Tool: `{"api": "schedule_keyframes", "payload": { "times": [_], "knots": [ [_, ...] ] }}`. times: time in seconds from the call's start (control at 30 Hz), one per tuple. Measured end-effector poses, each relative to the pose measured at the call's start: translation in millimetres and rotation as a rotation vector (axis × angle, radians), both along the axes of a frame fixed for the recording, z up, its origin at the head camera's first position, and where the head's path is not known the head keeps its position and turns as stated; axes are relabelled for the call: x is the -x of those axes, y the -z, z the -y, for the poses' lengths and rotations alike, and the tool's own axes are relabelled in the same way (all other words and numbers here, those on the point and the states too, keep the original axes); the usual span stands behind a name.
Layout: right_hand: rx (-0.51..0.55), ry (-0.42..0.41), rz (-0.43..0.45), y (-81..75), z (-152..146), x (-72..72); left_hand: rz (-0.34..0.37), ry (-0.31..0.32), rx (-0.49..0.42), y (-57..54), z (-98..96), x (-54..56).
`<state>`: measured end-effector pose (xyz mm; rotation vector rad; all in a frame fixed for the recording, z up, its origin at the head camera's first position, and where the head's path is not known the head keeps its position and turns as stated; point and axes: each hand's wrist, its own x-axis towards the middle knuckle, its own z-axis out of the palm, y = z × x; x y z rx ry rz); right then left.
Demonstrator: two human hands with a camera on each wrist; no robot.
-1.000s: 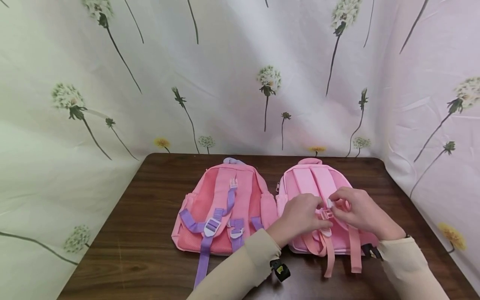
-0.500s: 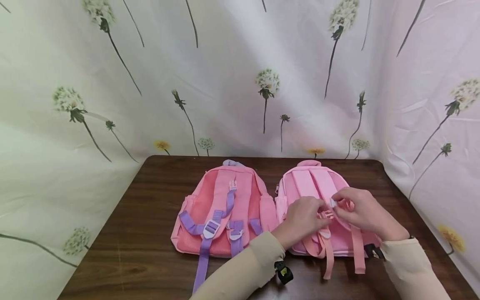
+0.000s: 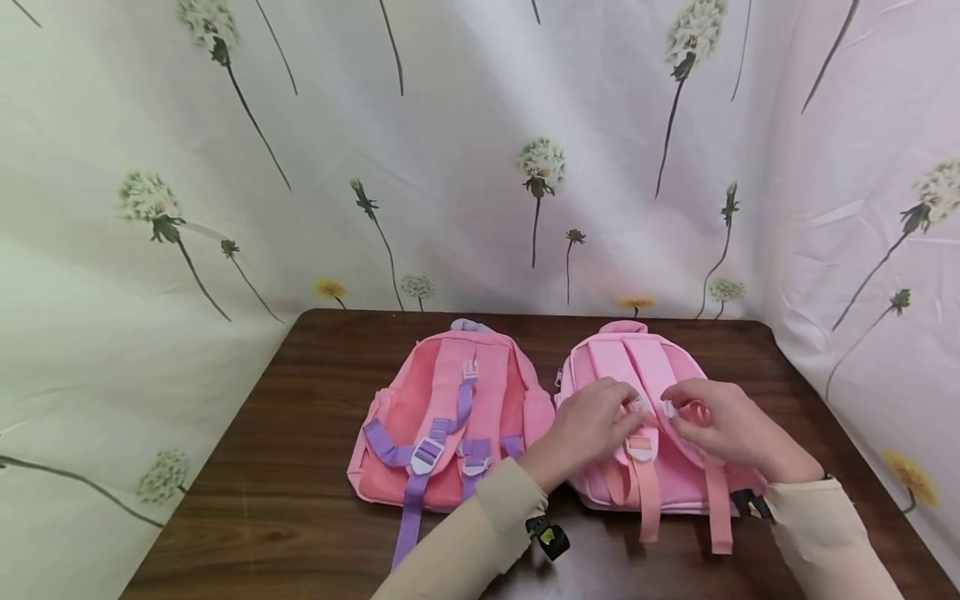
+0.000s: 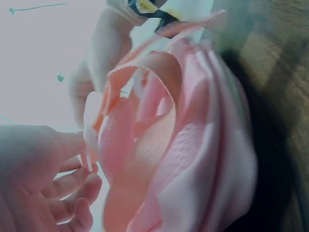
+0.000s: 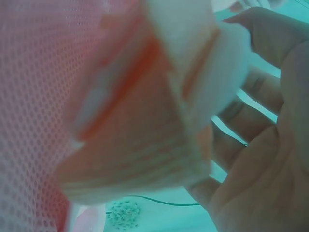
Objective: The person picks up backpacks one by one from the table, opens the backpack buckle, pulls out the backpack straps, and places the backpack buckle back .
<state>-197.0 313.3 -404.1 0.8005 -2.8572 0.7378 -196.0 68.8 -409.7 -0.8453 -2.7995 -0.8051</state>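
Pinches a buckle (image 3: 640, 404) in left hand (image 3: 587, 425); faces a clip (image 3: 669, 408) at three o'clock, just apart, pinched in right hand (image 3: 726, 423).

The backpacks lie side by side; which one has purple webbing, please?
The left backpack in the head view has it; the right backpack has peach webbing instead.
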Motion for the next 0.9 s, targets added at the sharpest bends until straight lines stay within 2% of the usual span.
{"api": "schedule_keyframes", "payload": {
  "times": [0.17, 0.43, 0.7, 0.9],
  "knots": [
    [-0.007, -0.072, -0.04, 3.7, 1, 2.1, 0.004, -0.024, -0.043, -4.8, 6.4, 1.7],
    [-0.026, -0.11, -0.072, 2.8, 4, 2.1, 0.074, -0.049, -0.131, -8.0, 14.1, 2.0],
    [0.098, -0.149, -0.167, 0.2, 14, 2.3, 0.033, -0.023, -0.168, -3.8, 18.2, 2.0],
    [0.119, -0.198, -0.255, -1.2, 22, 6.0, -0.012, 0.003, -0.183, -3.2, 19.5, 3.0]
  ]
}}
